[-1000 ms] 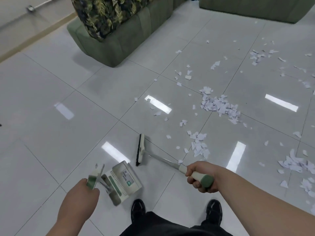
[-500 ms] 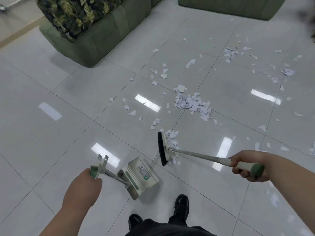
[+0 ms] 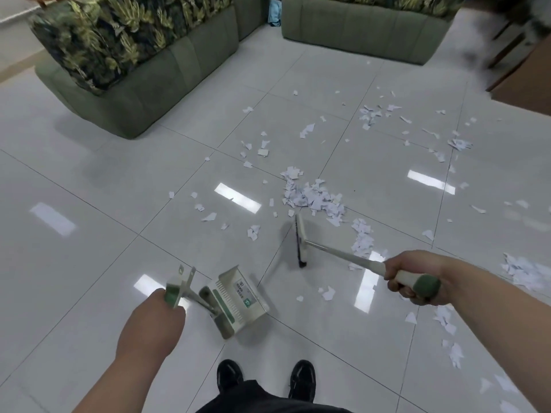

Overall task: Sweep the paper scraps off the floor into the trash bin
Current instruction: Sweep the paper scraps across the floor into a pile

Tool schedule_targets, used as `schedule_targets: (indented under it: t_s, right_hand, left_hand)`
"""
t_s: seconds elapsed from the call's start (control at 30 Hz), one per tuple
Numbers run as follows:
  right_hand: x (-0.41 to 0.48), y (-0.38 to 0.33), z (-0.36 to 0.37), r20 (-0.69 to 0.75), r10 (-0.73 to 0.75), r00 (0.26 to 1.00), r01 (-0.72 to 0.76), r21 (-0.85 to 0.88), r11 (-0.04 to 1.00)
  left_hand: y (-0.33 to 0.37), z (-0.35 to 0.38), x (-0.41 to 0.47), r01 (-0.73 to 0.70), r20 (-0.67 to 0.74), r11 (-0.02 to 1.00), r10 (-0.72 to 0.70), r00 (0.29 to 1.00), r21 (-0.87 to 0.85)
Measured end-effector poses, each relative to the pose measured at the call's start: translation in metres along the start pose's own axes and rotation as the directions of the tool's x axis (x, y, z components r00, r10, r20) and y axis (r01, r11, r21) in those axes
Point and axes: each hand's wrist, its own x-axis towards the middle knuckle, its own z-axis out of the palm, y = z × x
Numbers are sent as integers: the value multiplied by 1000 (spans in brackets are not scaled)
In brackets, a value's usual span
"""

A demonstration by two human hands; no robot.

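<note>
White paper scraps lie scattered over the glossy tiled floor, with the biggest heap [image 3: 311, 198] in the middle and a smaller trail [image 3: 362, 238] to its right. My right hand [image 3: 416, 277] grips the green-ended handle of a small broom; its black-bristled head [image 3: 299, 241] stands just below the big heap, at its near edge. My left hand [image 3: 162, 311] holds the handle of a white and green dustpan [image 3: 238, 299], which hangs near the floor in front of my shoes. No trash bin is in view.
A green sofa [image 3: 140, 93] with a leaf-patterned cover stands at the upper left, and a second one [image 3: 357, 34] at the top. Dark furniture legs [image 3: 504, 46] show at the upper right. More scraps [image 3: 447, 320] lie along the right side. My black shoes [image 3: 265, 380] are at the bottom.
The broom head has moved right and away from me, from beside the dustpan to the near edge of the big heap. The view has shifted toward the sofas.
</note>
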Motion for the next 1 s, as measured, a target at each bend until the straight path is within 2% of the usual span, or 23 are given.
schedule_targets:
  t_s: [0.27, 0.47, 0.67, 0.73, 0.83, 1.0]
  right_hand:
    - [43, -77, 140, 286, -106, 952, 89, 71, 994]
    - [98, -168, 271, 377, -117, 919, 75, 124, 989]
    - [156, -222, 335, 324, -30, 946, -13, 131, 991]
    - [164, -221, 331, 265, 15, 964, -50, 124, 991]
    - [160, -208, 307, 189, 82, 979, -123, 215, 969]
    - [119, -202, 273, 58, 96, 994, -105, 194, 975]
  left_hand:
    - [-37, -43, 54, 72, -28, 997, -74, 997, -41]
    - [-79, -89, 123, 149, -24, 987, -150, 988, -60]
    - [-105, -113, 193, 184, -4, 981, -184, 983, -54]
    - [-109, -115, 210, 185, 10, 982, -185, 983, -41]
    - [-106, -117, 229, 139, 31, 990, -138, 990, -17]
    - [-89, -123, 250, 35, 77, 998, -40, 996, 59]
